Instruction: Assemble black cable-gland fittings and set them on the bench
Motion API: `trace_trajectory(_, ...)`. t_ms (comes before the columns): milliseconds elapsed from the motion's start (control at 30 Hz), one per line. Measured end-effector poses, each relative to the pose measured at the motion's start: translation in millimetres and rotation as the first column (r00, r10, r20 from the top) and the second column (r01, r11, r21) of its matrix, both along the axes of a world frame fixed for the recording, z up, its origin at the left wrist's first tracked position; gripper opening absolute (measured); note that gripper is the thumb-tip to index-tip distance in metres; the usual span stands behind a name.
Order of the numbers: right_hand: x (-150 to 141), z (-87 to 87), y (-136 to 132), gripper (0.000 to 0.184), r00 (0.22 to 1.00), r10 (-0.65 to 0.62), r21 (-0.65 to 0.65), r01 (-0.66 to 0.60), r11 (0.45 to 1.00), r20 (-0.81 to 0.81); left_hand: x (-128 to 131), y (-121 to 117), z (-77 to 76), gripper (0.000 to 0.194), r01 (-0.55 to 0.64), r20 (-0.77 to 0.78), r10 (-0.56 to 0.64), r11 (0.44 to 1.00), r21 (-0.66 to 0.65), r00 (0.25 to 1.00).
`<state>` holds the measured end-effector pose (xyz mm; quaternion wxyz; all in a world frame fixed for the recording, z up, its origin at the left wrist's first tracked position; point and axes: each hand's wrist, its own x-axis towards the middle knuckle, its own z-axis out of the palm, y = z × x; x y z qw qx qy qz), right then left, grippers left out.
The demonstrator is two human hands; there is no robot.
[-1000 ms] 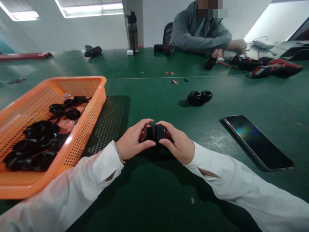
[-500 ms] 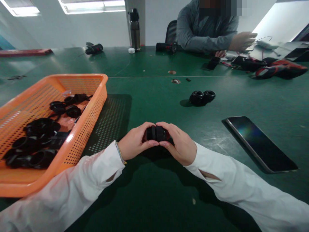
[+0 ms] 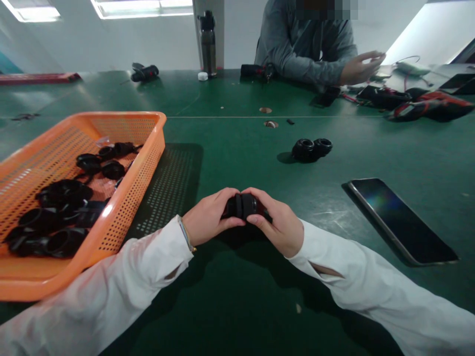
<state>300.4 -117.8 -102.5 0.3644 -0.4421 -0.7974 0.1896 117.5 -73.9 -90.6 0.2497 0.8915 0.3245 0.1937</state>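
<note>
Both my hands meet at the middle of the green table (image 3: pixel 230 306) around one small black round part (image 3: pixel 242 205). My left hand (image 3: pixel 210 215) grips its left half, fingers curled over the top. My right hand (image 3: pixel 277 223) grips its right half the same way. The part shows as two black rings pressed together, with a seam between them; the rest is hidden by my fingers. White sleeves cover both my forearms.
An orange mesh basket (image 3: pixel 144 163) at the left holds several black ring parts (image 3: pixel 63 207). A joined pair of black parts (image 3: pixel 311 149) lies further back. A dark phone (image 3: pixel 403 220) lies at the right. Across the table sits a person in grey (image 3: pixel 304 44), beside a bottle (image 3: pixel 208 44).
My hands have closed more tightly over the black part, and the red seen inside it a second ago is hidden. The person opposite has raised a hand off the table.
</note>
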Motion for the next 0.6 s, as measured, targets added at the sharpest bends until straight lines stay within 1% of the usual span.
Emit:
trace_trajectory(233,-2.6,2.9,-2.5,0.027,0.997,-0.046,-0.108,0.038,0.993,-0.065,0.7,1.6,2.1,0.037,0.047,-0.023,-0.045,0.993,0.112,0.999)
trace_trajectory(467,-5.2,5.1,-4.0,0.027,0.986,-0.074,-0.214,0.041,0.976,-0.151,0.1,3.7,3.5,0.035,0.066,-0.069,-0.055,0.984,0.166,0.996)
trace_trajectory(600,-5.8,6.9,-4.6,0.028,0.982,-0.085,-0.266,0.038,0.963,-0.167,-1.9,5.3,3.0,0.036,0.089,-0.093,-0.071,0.975,0.203,0.993)
